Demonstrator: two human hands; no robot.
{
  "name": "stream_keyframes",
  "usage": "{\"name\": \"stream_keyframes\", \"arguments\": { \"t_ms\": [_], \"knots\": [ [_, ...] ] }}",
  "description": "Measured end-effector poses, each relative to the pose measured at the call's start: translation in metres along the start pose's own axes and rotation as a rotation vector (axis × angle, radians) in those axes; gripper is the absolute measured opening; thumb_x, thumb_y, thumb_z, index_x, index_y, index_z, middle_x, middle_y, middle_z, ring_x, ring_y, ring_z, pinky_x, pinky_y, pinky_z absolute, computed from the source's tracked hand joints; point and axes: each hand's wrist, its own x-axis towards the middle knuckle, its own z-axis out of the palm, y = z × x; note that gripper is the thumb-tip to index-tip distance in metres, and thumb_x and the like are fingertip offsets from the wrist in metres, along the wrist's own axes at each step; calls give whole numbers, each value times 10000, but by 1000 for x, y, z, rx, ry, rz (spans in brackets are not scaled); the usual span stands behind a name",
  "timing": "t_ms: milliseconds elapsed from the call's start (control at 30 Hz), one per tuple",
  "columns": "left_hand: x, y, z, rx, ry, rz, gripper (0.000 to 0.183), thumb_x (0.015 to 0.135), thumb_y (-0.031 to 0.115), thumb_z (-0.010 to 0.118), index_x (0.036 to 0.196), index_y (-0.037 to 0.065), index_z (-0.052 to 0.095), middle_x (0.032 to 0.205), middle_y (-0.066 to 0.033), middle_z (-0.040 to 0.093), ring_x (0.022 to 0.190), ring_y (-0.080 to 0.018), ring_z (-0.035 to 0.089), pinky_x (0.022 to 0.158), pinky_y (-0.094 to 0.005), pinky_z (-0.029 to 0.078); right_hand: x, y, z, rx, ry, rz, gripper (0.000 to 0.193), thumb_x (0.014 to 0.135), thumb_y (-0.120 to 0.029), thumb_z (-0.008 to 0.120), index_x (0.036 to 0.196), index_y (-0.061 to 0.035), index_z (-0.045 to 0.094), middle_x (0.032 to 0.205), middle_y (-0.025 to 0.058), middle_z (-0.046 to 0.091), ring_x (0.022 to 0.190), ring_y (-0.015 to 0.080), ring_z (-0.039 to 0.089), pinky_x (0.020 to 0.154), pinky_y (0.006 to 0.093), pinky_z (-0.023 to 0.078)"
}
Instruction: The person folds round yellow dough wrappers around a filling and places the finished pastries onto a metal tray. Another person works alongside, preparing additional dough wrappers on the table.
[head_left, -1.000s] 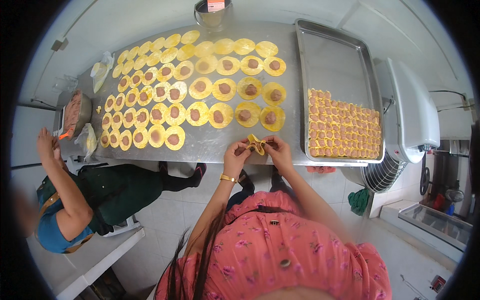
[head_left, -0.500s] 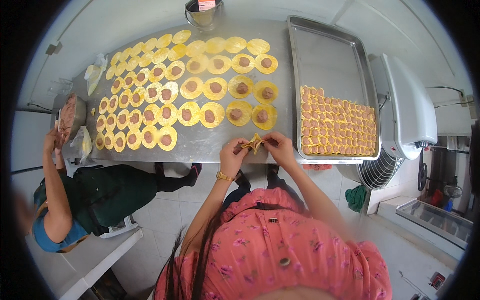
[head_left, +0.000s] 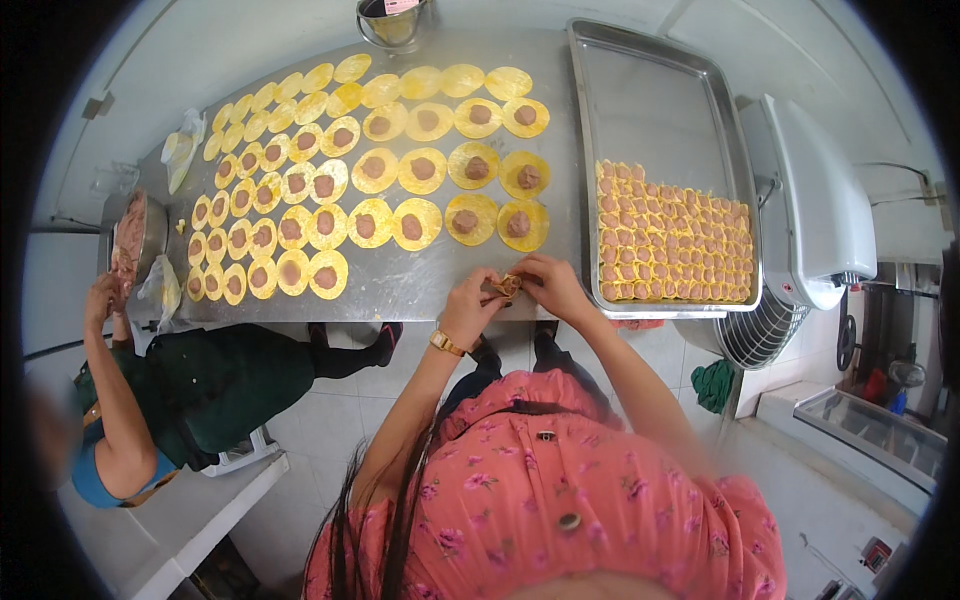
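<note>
Between my two hands, just above the near edge of the metal table (head_left: 400,285), a dumpling (head_left: 508,286) is gathered up, its yellow wrapper folded around brown-pink filling. My left hand (head_left: 474,305) pinches it from the left, a gold watch on that wrist. The fingers of my right hand (head_left: 550,285) close on its right side. Beyond my hands lie rows of flat round yellow wrappers (head_left: 469,219), most topped with a ball of meat filling (head_left: 518,224); those farthest back are bare. To my right, a metal tray (head_left: 655,90) holds packed rows of open-topped dumplings (head_left: 675,240) in its near half.
At far left a co-worker's hand (head_left: 104,297) reaches into a metal bowl of meat filling (head_left: 130,235). Plastic bags (head_left: 162,285) lie beside the bowl. A metal bucket (head_left: 392,25) stands at the table's back. A white machine (head_left: 815,200) sits right of the tray.
The wrapper, spread with pointed corners before, is now drawn into a compact cup. My hands have come closer together. The whole view has shifted slightly.
</note>
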Motion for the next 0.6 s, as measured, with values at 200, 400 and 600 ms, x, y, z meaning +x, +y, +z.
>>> {"name": "stream_keyframes", "arguments": {
  "t_ms": [200, 400, 600],
  "knots": [
    [-1, -3, -5, 32, -39, 48, 322, 684, -3, 669, 993, 42, 587, 895, -130, 631, 758, -207, 655, 656, -296, 528, -11, -11, -6, -5, -4, 21, 220, 682, 18, 589, 897, -28, 605, 834, 140, 576, 790, 338, 575, 678, 376, 469],
    [3, -4, -1, 231, -64, 108, 222, 683, 81, 691, 885, 61, 600, 819, -116, 642, 714, -243, 637, 609, -332, 501, -16, -16, 7, -3, 38, 115, 228, 662, 55, 551, 872, -20, 599, 829, 133, 568, 810, 324, 576, 693, 367, 470],
    [8, 2, 6, 346, -54, 47, 209, 679, 170, 713, 815, 101, 570, 841, -79, 600, 747, -274, 607, 610, -357, 476, -9, -11, 6, 36, 19, -1, 275, 643, 94, 523, 885, -12, 601, 836, 134, 577, 807, 330, 567, 706, 364, 467]
  ]
}}
